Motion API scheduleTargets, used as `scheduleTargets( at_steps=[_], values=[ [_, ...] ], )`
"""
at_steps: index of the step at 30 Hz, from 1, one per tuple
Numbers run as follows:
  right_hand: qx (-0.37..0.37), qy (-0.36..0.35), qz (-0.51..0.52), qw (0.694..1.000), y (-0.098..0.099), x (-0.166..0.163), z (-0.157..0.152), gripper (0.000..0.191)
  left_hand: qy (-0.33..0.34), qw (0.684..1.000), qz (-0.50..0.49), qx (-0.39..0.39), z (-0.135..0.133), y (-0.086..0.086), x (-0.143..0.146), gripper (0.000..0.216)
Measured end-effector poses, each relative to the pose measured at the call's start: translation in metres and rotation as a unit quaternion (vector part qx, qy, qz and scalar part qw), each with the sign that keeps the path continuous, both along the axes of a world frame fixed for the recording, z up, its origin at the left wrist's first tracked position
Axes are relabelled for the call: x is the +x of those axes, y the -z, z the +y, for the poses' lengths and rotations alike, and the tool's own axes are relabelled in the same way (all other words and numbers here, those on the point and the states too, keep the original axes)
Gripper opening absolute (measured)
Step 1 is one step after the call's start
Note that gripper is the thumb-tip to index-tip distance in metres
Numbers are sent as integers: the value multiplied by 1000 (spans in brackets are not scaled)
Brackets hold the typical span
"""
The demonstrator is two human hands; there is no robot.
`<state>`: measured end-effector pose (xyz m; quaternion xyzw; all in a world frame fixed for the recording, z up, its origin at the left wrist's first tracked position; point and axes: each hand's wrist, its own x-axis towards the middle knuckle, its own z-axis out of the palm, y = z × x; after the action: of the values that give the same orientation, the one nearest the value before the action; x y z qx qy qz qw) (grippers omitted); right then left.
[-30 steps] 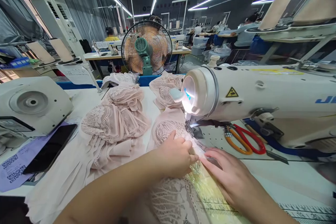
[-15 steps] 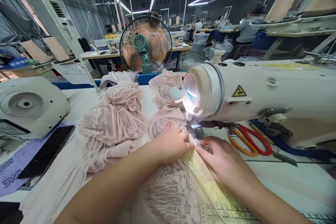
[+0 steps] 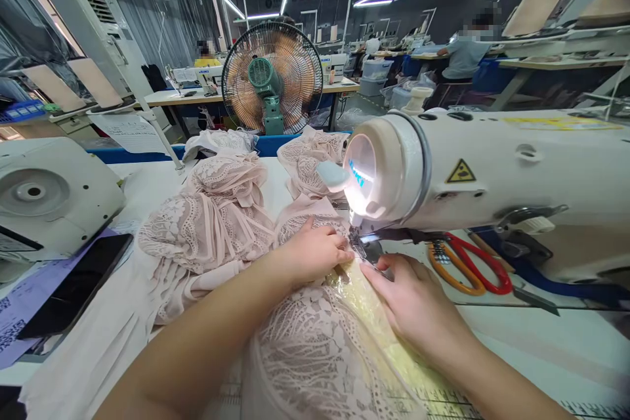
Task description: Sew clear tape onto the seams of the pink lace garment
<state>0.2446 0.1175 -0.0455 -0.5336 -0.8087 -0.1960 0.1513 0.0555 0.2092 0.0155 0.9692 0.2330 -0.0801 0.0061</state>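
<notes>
**Pink lace held at the needle of the sewing machine**

Pink lace fabric (image 3: 315, 354) lies on the white table (image 3: 541, 335) directly in front of the person. Its far edge reaches under the presser foot (image 3: 363, 248) of the white sewing machine (image 3: 492, 170), where the machine lamp gives a bright light. A yellowish, shiny strip (image 3: 381, 331) runs along the right side of the lace toward the foot.

The left hand (image 3: 315, 252) rests on the lace just to the left of the foot. Its fingers are curled down, so I cannot tell if the grip is pinching the cloth or only pressing it. The right hand (image 3: 413, 302) lies flat on the strip, just beside the foot. Its fingers are stretched out and its grip is not closed on anything. The two hands are near each other, with the seam line between them.

Scissors (image 3: 472, 262) with red and orange handles lie under the machine arm, to the right of the hands. A pile of lace pieces (image 3: 211, 223) is to the left, and a black phone (image 3: 73, 289) lies near the left table edge. A green fan (image 3: 272, 79) stands behind the table.
</notes>
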Motion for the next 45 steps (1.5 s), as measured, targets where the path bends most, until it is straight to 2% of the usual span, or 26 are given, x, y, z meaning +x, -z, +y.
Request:
scheduleTargets(
  at_steps=[6, 15, 18, 21, 24, 27, 28, 30, 32, 33, 35, 39, 42, 45],
  values=[
    [-27, -9, 9, 1000, 7, 6, 2, 37, 1, 1000, -10, 8, 5, 2, -1, 31],
    [-27, -15, 42, 999, 9, 6, 2, 40, -28, 998, -14, 47, 18, 11, -6, 33],
    [-31, -19, 88, 995, 5, 7, -2, 40, -41, 996, -36, 72, 14, 5, -7, 32],
    [-36, -12, 162, 986, -2, 13, -9, 36, -34, 994, -68, 81, -4, -12, -3, 26],
    [-33, 2, 232, 972, -4, 21, -23, 32, 39, 999, -24, -19, -27, -23, 5, 22],
    [-57, 4, 296, 954, 0, 22, -46, 27, 73, 989, 32, -127, -36, -19, 9, 14],
    [-70, 10, 320, 945, 2, 19, -55, 26, 60, 984, 17, -165, -34, -16, 9, 9],
    [-100, 50, 368, 923, 3, 8, -71, 28, 11, 961, -78, -265, -25, -8, 4, 7],
    [-134, 95, 396, 903, 2, -5, -84, 38, -52, 911, -203, -356, -13, -2, -2, 10],
    [-152, 104, 399, 898, 0, -11, -88, 44, -87, 890, -252, -371, -7, 0, -5, 12],
    [-193, 79, 387, 898, -6, -23, -90, 49, -151, 875, -300, -349, 0, 4, -10, 13],
    [-251, -9, 352, 902, -14, -35, -78, 37, -226, 903, -278, -239, 1, 5, -13, 6],
    [-236, 12, 332, 913, -12, -32, -66, 34, -240, 923, -236, -187, -10, -3, -16, 11],
    [-248, 57, 290, 923, -6, -22, -60, 37, -192, 966, -105, -135, -26, -14, -17, 43]
  ],
)
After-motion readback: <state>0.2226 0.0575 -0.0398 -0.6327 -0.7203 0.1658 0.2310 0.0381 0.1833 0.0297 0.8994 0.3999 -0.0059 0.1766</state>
